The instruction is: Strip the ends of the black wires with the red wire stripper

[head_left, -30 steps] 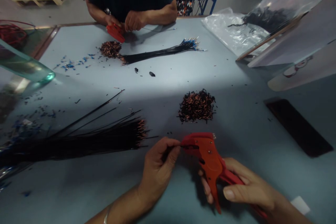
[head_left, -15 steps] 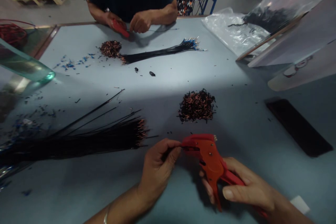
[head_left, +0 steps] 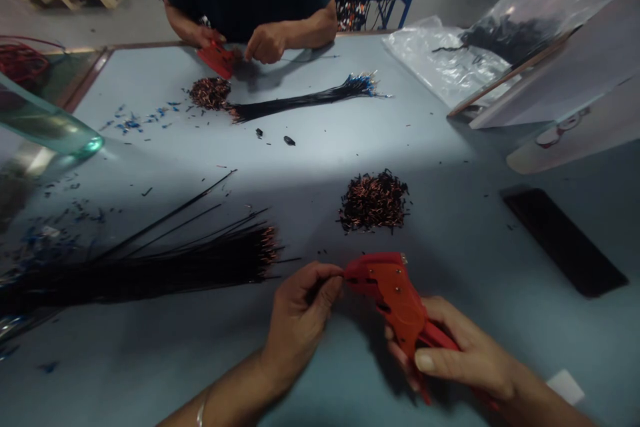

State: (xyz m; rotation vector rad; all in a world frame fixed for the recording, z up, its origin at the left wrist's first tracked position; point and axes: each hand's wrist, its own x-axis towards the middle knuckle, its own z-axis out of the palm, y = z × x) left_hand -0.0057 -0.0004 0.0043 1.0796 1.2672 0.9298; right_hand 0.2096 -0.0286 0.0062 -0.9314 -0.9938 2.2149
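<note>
My right hand (head_left: 450,353) is wrapped round the handles of a red and orange wire stripper (head_left: 393,287), its head pointing left. At the tool's jaws, my left hand (head_left: 305,313) pinches something thin and dark, probably a wire; most of it is hidden by the fingers. To the left lies a thick bundle of black wires (head_left: 200,270) with bare copper ends facing right. Just beyond the tool sits a pile of short black and copper scraps (head_left: 375,201).
Across the table (head_left: 310,167), a person (head_left: 267,43) holds another red tool (head_left: 216,59) near a smaller wire bundle (head_left: 300,101) and a scrap pile (head_left: 210,93). A black phone-like slab (head_left: 565,240) lies right; plastic bags (head_left: 450,60) lie behind it.
The stripper's handles have been squeezed closer together and its jaws have closed near my left fingertips. Across the table, the other person's red tool has moved slightly left.
</note>
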